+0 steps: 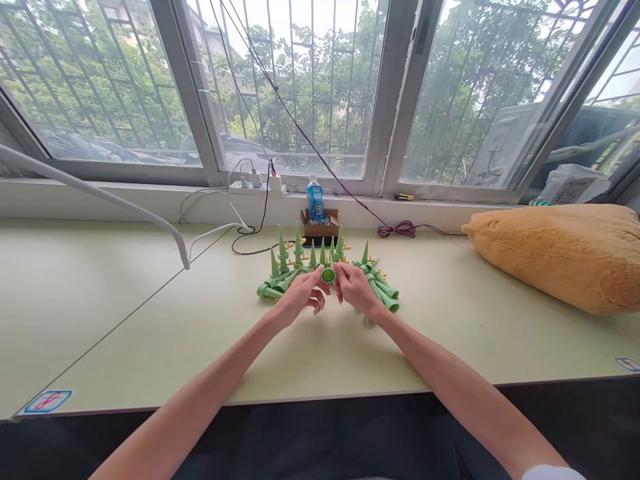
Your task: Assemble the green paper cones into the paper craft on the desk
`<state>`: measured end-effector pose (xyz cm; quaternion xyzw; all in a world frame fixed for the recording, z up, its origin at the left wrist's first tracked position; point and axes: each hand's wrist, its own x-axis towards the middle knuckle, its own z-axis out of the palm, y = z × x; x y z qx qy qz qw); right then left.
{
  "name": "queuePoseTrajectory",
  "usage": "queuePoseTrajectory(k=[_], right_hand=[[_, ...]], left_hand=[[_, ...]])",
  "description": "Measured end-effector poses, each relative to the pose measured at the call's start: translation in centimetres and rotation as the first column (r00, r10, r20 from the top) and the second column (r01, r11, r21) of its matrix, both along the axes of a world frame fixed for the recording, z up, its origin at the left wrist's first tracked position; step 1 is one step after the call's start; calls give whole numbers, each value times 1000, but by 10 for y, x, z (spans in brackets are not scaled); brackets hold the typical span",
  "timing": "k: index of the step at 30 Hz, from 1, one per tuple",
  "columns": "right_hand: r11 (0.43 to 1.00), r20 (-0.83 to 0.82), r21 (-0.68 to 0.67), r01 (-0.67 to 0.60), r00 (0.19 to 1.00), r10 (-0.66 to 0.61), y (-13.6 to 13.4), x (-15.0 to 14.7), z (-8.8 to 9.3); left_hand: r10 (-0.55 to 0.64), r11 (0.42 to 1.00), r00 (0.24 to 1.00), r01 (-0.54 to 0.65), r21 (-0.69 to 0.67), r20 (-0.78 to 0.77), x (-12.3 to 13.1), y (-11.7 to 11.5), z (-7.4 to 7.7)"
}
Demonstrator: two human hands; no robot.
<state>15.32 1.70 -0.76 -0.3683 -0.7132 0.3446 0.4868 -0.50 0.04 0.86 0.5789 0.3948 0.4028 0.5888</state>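
The green piece [328, 275] is located between the two hands, raised above the table [200, 333], with its round end facing the camera. The left hand [304, 293] grips the piece from its left side between thumb and index finger; the remaining fingers are loosely curled below and clear of it. The right hand [353, 283] is positioned at the right edge of the piece, fingers bent inward and thumb near the rim; whether these fingers grip the piece or only meet it cannot be determined from this view. Directly beyond the hands, a row of upright green cones [298, 243] stands on the table, points up, with small yellow fittings [293, 262] at several of them. Further green cones lie on their sides in two groups: the left group [275, 287] is beside the left hand, and the right group [387, 293] is beside the right hand and wrist. Behind the upright row, a cardboard box [320, 229] and a blue bottle [315, 200] are located near the window ledge.
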Motion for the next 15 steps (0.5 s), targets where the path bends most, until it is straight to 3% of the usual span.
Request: queuePoseTrajectory(k=[6,15], right_hand=[[999,27,-35,-42,999,43,4,5,0],[996,57,-52,-78,995,81,8,11,0]], left_hand=[[-58,998,998,58,0,1,-3,-3,2],[44,961,981,10,277,-188,-2,-5,1]])
